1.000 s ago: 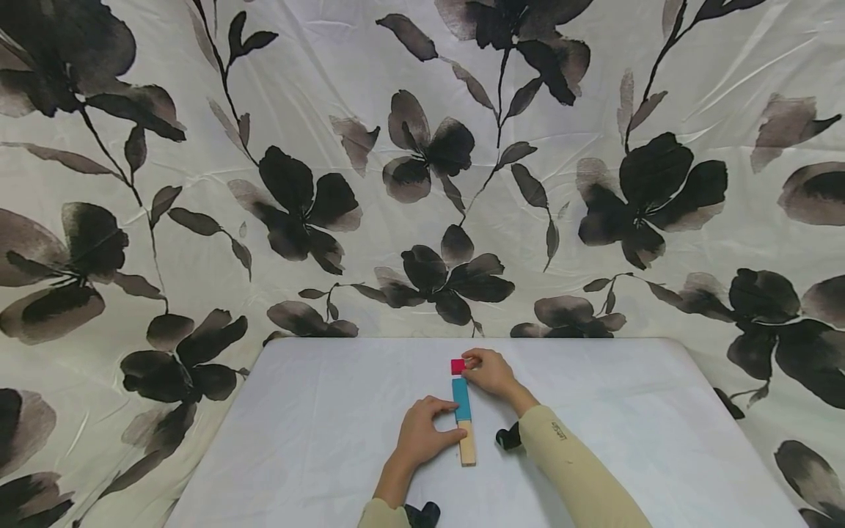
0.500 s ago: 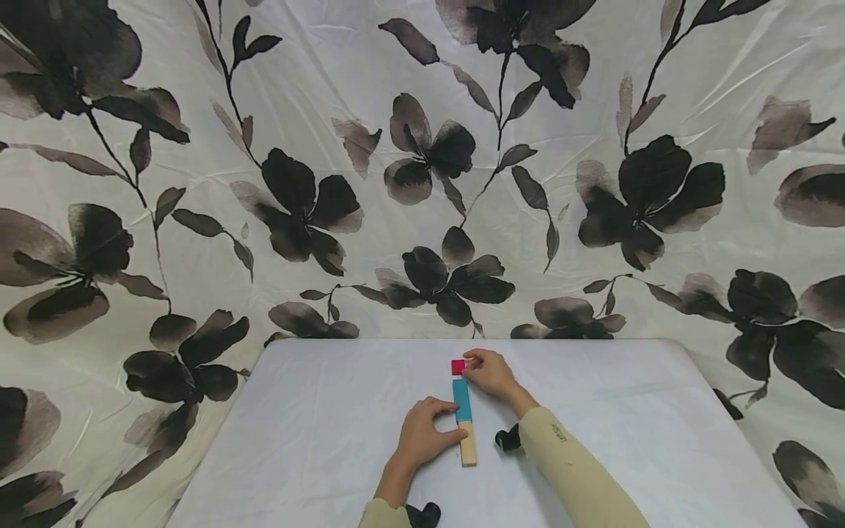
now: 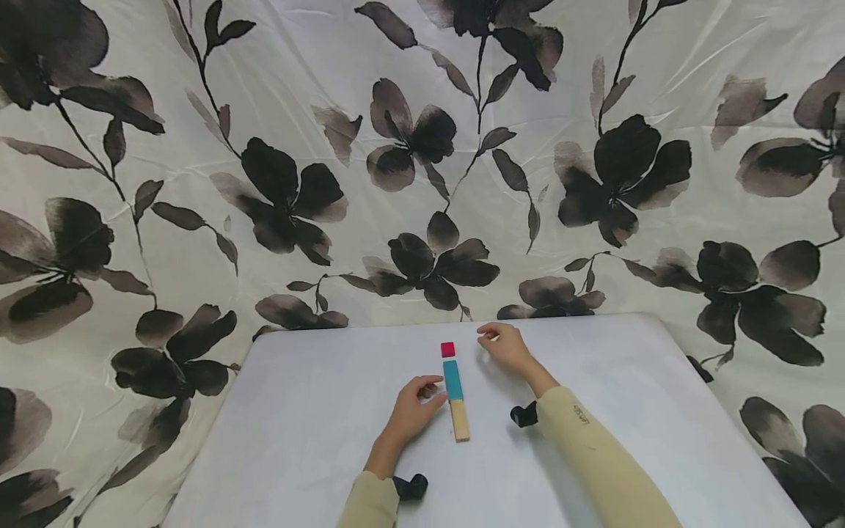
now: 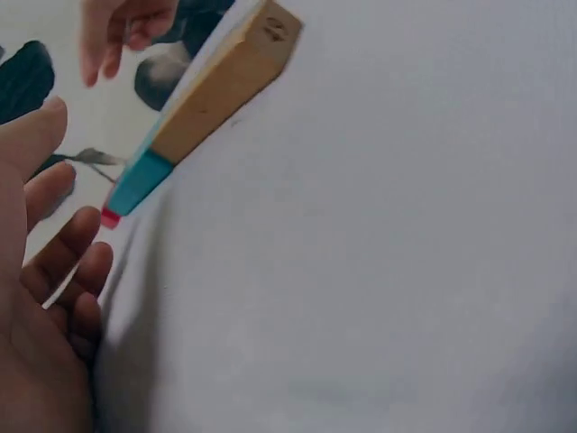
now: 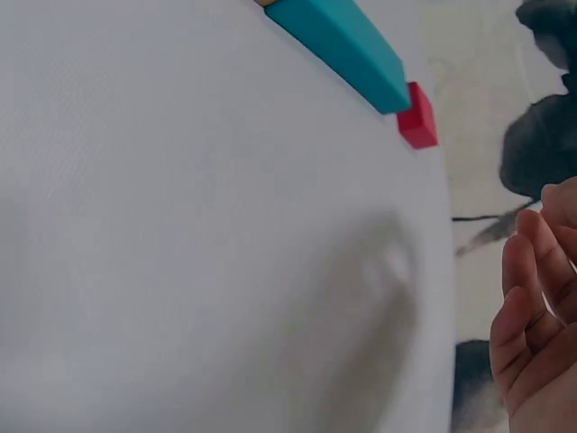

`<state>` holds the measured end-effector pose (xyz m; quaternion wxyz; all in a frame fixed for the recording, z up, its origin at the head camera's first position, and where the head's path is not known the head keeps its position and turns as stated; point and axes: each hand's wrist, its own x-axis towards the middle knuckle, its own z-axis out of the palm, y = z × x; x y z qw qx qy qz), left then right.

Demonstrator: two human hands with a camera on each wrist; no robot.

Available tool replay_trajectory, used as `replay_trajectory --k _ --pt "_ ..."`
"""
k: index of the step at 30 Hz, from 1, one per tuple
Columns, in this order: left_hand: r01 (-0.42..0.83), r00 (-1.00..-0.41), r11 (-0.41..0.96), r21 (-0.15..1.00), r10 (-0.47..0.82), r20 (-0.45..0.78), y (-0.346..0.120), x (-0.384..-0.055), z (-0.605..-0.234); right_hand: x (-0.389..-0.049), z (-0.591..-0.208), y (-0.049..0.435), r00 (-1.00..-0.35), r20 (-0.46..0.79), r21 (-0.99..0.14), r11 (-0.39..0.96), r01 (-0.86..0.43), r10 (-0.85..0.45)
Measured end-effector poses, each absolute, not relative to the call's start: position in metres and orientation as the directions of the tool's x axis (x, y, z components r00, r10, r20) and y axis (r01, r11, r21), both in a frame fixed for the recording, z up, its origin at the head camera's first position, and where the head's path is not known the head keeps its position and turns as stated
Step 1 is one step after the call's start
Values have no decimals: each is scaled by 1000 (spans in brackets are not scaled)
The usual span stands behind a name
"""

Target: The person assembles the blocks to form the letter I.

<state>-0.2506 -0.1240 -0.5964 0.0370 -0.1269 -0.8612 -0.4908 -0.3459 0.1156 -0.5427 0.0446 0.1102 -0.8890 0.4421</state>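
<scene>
Three blocks lie in a line on the white table: a plain wooden block (image 3: 459, 420) nearest the person, a blue block (image 3: 452, 380) end to end with it, and a small red cube (image 3: 447, 350) just past a narrow gap at the far end. My left hand (image 3: 414, 408) is beside the blue block on its left, fingers loosely bent and holding nothing. To the right of the red cube, apart from it, my right hand (image 3: 507, 346) hovers with relaxed fingers and nothing in them. The right wrist view shows the blue block (image 5: 347, 50) and red cube (image 5: 417, 117) away from the fingers.
The white tabletop (image 3: 317, 411) ends at a far edge against a hanging cloth (image 3: 502, 183) with dark flowers. A black wrist device (image 3: 411, 488) sits at the left wrist, another black device (image 3: 524, 415) at the right.
Both hands have let go of the blocks and drawn apart, the left hand slightly left, the right hand to the right. The head view has shifted a little; the blocks keep their line.
</scene>
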Motion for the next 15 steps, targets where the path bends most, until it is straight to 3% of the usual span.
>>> replay_trajectory --k 3,7,15 --pt "230 -971 452 862 171 170 -135 -252 -590 -341 -528 127 -965 194 -763 590 -263 -179" --pt "212 -974 511 833 179 138 -153 -248 -580 -334 -512 146 -951 226 -732 607 -310 -214" --pt "208 -978 729 652 144 151 -197 -248 -553 -317 -490 184 -925 276 -600 704 -379 -262"
